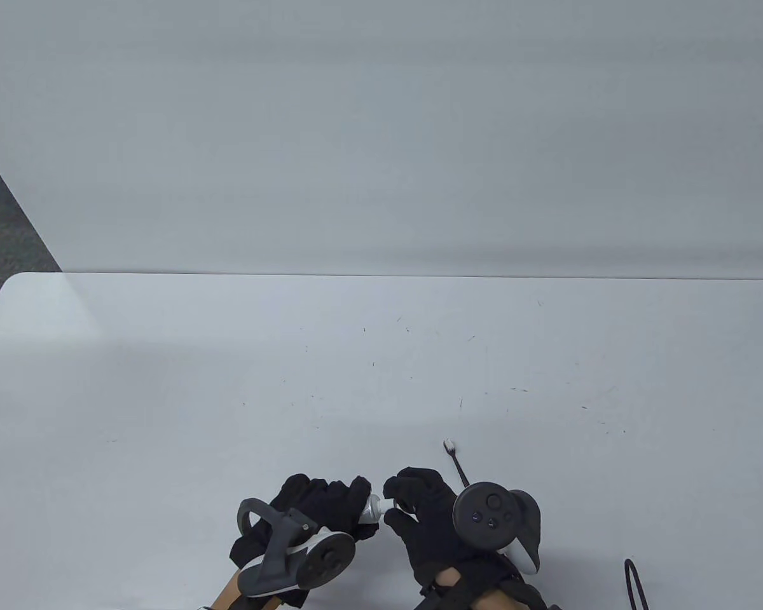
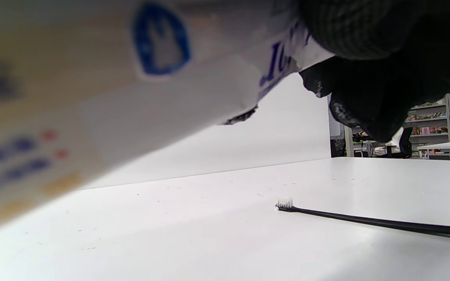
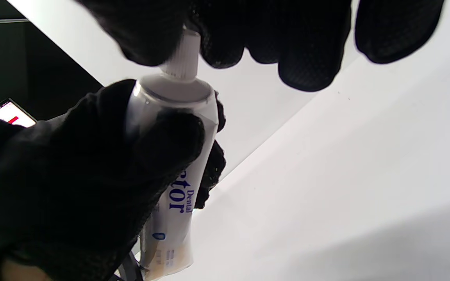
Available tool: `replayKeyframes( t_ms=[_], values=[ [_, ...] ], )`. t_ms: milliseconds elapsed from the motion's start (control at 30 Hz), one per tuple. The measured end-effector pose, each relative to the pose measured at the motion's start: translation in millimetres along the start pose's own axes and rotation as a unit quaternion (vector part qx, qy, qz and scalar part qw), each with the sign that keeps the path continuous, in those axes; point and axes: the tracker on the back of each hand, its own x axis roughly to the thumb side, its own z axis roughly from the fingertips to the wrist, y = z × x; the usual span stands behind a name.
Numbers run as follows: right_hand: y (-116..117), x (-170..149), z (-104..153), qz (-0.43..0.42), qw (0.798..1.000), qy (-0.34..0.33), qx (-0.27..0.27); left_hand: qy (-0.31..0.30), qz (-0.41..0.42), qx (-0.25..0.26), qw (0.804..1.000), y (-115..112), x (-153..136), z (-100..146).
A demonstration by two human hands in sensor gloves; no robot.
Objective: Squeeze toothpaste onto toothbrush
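My left hand (image 1: 321, 505) grips a white toothpaste tube (image 1: 372, 508) near the table's front edge, nozzle end pointing right. The tube fills the left wrist view (image 2: 92, 89) and shows in the right wrist view (image 3: 174, 156) with blue lettering. My right hand (image 1: 413, 502) pinches the tube's white cap (image 3: 184, 54) with its fingertips (image 3: 147, 35). A black toothbrush with white bristles (image 1: 454, 460) lies flat on the table just beyond my right hand; it also shows in the left wrist view (image 2: 365, 220). Neither hand touches it.
The white table (image 1: 381, 381) ends at a white wall panel (image 1: 381, 127) at the back. A black cable loop (image 1: 636, 581) lies at the front right. Shelves and another table show far off in the left wrist view (image 2: 440, 125).
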Motion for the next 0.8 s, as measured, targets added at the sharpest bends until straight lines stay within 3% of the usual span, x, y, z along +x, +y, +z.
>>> replayKeyframes(
  t_ms=[133, 267, 633, 800],
  values=[
    [2.0, -2.2, 0.3, -0.025, 0.999, 0.014, -0.034, -0.003, -0.001, 0.002, 1.000, 0.3, 2.1, 0.3],
    [-0.1, 4.0, 0.7, -0.016, 0.999, -0.017, -0.028, -0.006, 0.003, 0.004, 1.000, 1.2, 2.5, 1.3],
    [-3.1, -0.4, 1.2, -0.018, 1.000, -0.012, 0.006, -0.001, 0.008, 0.005, 1.000, 2.2, 2.2, 1.1],
    [1.5, -2.9, 1.1, -0.022, 0.999, 0.009, -0.028, -0.001, 0.003, 0.004, 1.000, 2.2, 2.6, 1.3]
  ],
)
